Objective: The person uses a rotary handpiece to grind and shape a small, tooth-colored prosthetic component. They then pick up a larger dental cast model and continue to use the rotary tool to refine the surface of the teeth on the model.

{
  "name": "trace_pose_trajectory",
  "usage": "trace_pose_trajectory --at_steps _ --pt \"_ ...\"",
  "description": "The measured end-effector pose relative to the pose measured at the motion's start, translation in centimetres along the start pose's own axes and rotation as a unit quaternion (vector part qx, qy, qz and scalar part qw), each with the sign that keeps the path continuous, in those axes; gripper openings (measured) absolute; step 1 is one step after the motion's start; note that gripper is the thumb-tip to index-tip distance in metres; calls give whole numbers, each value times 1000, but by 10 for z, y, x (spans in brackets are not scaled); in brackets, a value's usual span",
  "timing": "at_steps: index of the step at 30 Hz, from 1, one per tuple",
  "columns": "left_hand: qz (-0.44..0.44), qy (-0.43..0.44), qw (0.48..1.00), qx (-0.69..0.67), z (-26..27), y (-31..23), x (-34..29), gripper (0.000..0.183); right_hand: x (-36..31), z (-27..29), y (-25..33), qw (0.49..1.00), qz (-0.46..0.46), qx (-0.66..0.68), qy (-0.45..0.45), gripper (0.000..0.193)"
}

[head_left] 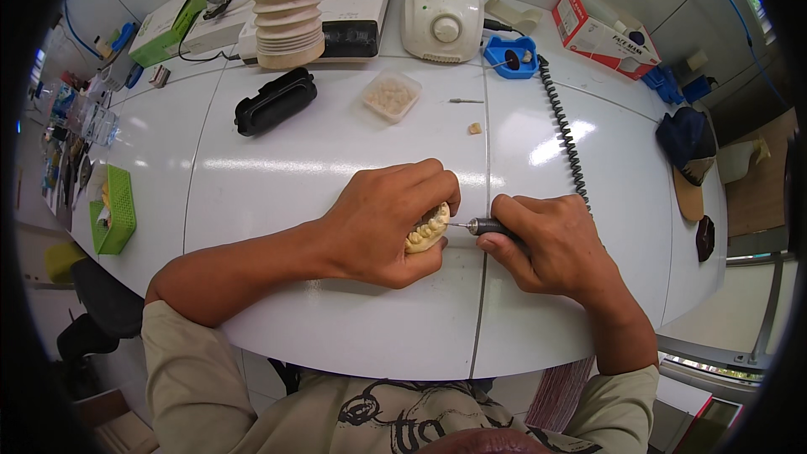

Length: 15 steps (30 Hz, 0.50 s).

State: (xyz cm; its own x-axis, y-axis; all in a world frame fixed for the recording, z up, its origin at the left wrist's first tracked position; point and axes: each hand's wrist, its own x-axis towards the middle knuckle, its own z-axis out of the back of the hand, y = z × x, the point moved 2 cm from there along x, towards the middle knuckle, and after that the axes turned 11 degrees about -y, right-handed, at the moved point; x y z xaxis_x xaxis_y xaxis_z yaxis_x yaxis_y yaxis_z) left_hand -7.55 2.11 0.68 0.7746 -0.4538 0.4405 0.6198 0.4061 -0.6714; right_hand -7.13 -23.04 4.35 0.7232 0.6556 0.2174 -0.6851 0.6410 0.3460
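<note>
A cream-coloured dental model (pixel 427 234) with a row of teeth is gripped in my left hand (pixel 382 220), its fingers and thumb wrapped round the edges. My right hand (pixel 551 241) is closed round a dark rotary handpiece (pixel 487 228). The thin bur (pixel 459 224) on the handpiece points left and reaches the model's right side; whether it touches cannot be made out. A coiled black cord (pixel 565 126) runs from behind my right hand toward the back of the table. Both hands are over the white table (pixel 353 319).
At the back stand a white control box with a knob (pixel 443 17), a ribbed suction hose (pixel 290 8), a blue tray (pixel 511 59) and a mask box (pixel 603 31). Nearer lie a black case (pixel 276 102), a clear tub of small pieces (pixel 392 96), a loose bur (pixel 466 101) and a green basket (pixel 114 210).
</note>
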Motion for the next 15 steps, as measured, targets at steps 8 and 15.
trace_pose_trajectory --at_steps 8,15 --pt "-1 0 1000 3 0 1 -1 34 1 0 1 1000 1 -2 8 39" --pt "2 4 1000 10 -1 1 -1 35 1 0 1 1000 -2 -4 13 40"
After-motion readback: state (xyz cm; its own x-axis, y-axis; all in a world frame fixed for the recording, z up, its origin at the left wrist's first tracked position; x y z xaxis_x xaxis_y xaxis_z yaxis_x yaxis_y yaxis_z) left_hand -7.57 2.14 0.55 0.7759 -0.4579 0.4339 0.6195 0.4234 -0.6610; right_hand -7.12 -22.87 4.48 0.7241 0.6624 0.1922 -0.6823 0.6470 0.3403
